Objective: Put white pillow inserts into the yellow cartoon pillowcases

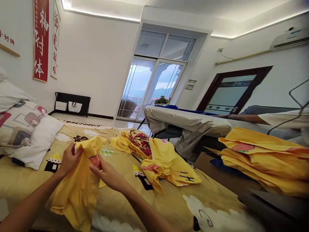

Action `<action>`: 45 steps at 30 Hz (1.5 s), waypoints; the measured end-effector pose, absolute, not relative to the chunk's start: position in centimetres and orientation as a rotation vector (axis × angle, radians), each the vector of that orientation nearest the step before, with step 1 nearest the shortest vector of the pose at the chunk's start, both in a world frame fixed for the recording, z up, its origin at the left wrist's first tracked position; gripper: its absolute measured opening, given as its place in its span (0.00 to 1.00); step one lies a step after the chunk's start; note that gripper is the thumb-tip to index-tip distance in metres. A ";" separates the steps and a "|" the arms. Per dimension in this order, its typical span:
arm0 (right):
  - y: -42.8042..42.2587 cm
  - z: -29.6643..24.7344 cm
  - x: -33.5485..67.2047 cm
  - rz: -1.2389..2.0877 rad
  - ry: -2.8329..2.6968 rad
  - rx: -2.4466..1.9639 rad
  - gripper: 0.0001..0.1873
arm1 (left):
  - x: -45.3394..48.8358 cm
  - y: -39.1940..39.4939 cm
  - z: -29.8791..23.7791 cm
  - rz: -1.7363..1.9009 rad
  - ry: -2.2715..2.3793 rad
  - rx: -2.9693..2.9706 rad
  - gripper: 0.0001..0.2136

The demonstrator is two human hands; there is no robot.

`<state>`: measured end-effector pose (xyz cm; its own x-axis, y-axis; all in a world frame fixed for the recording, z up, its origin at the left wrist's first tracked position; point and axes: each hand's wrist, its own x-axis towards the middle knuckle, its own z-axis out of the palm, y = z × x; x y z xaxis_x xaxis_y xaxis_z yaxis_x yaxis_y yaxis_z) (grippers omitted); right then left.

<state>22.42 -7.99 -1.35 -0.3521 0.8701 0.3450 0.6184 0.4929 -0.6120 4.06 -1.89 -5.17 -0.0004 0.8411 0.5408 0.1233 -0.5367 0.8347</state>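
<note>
Yellow garment [77, 190] up in the air, and both hands were on it, over the near left part of the bed [21, 180]! The left hand [71, 158] had the top pinched between thumb and fingers; the right hand [107, 172] gripped the cloth just beside it, thumb across a pinkish-red patch [95, 160], while the rest hung in loose folds toward the bed's near edge. Beyond, toward the far right edge, sprawled a rumpled yellow heap [169, 158], black "Hi" lettering facing up, a red plaid piece [142, 143] bunched in its midst. Over at the left edge, a patterned pillow [21, 122] leaned by a white pillow [48, 138]. And off the right edge, what a pile: yellow cloths [263, 158] stacked above a cardboard box [217, 172]! Farther out came a table [173, 116] under a pale, draped cover, blue cloth [193, 111] along its far edge, and a co-worker's forearm [251, 119] stretched over its right end, the hand's grip too small to tell. Past the table's far left corner, a leafy plant [161, 100] stood before glass sliding doors [140, 83].
</note>
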 end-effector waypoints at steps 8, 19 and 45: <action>-4.9 2.2 23.3 0.452 -1.923 -0.842 0.20 | 2.5 -4.4 -2.7 1.429 0.628 1.713 0.16; -8.7 10.0 20.3 -0.364 -2.430 -0.957 0.20 | 1.4 -5.6 8.0 0.981 0.589 2.515 0.28; -3.2 11.4 30.0 -0.331 -1.503 -1.387 0.17 | -4.0 2.0 3.5 1.570 1.813 2.104 0.11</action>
